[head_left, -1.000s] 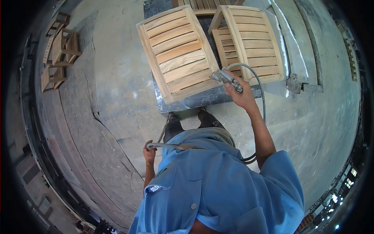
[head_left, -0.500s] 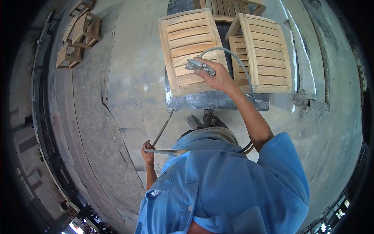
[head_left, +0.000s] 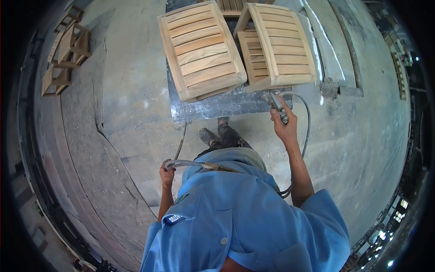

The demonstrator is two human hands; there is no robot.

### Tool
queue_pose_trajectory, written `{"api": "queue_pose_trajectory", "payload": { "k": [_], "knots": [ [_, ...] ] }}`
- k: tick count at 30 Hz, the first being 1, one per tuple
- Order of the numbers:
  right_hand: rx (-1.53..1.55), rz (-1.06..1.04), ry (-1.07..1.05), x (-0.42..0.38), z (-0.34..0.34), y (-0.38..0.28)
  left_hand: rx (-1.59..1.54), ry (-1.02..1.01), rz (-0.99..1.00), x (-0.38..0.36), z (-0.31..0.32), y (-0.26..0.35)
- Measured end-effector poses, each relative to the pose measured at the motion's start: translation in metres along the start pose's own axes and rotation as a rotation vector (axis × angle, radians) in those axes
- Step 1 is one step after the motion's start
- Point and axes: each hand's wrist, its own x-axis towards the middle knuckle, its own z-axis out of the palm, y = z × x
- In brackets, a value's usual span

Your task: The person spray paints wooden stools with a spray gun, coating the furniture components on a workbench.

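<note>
My right hand (head_left: 286, 127) is closed around a metal spray gun (head_left: 276, 103), just in front of the near edge of the right slatted wooden stool (head_left: 290, 59). From the gun a grey hose (head_left: 308, 124) loops down along my forearm to my waist. At my left side, my left hand (head_left: 166, 176) grips a length of the hose (head_left: 183, 162), which crosses my belly. To the left stands another slatted wooden stool (head_left: 203, 56), beyond reach of either hand.
Both stools rest on a dark shiny sheet (head_left: 199, 111) on the floor. More wooden stools (head_left: 72, 45) stand far left. A long crack (head_left: 103, 133) runs across the floor. A rough lump (head_left: 331, 89) lies beside a metal bar at right.
My right hand has moved the spray gun from above the left stool, to the right and back towards me. My left hand still holds the hose. The view has shifted slightly.
</note>
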Motion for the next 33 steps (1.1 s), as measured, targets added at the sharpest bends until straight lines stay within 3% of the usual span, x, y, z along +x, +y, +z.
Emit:
{"api": "queue_pose_trajectory", "payload": {
  "k": [1,4,7,9,13,20,27,30,33],
  "knots": [
    [0.006,0.050,0.018,-0.012,0.003,-0.001,0.044,-0.020,0.033,0.007,-0.008,0.007],
    [0.040,-0.104,0.008,-0.034,0.026,-0.008,0.180,-0.026,0.145,0.027,-0.035,0.018],
    [0.124,-0.429,-0.084,-0.047,0.068,-0.022,0.275,0.003,0.240,0.037,-0.054,0.040],
    [0.219,-0.320,-0.303,-0.058,0.086,-0.042,0.226,0.000,0.290,0.038,-0.066,0.038],
    [0.132,-0.362,-0.368,-0.060,0.107,-0.038,0.091,-0.001,0.209,0.012,-0.062,0.048],
    [0.144,-0.255,-0.070,-0.066,0.030,0.024,0.192,0.027,0.239,-0.054,-0.010,-0.017],
    [0.115,-0.142,0.187,-0.083,-0.050,0.066,-0.016,-0.103,0.176,-0.090,0.054,0.004],
    [0.234,-0.404,0.040,-0.098,-0.051,0.077,-0.115,-0.097,0.075,-0.094,0.063,0.021],
    [0.239,-0.407,-0.130,-0.129,-0.062,0.075,0.300,-0.065,0.362,-0.096,0.075,0.020]
  ]
}}
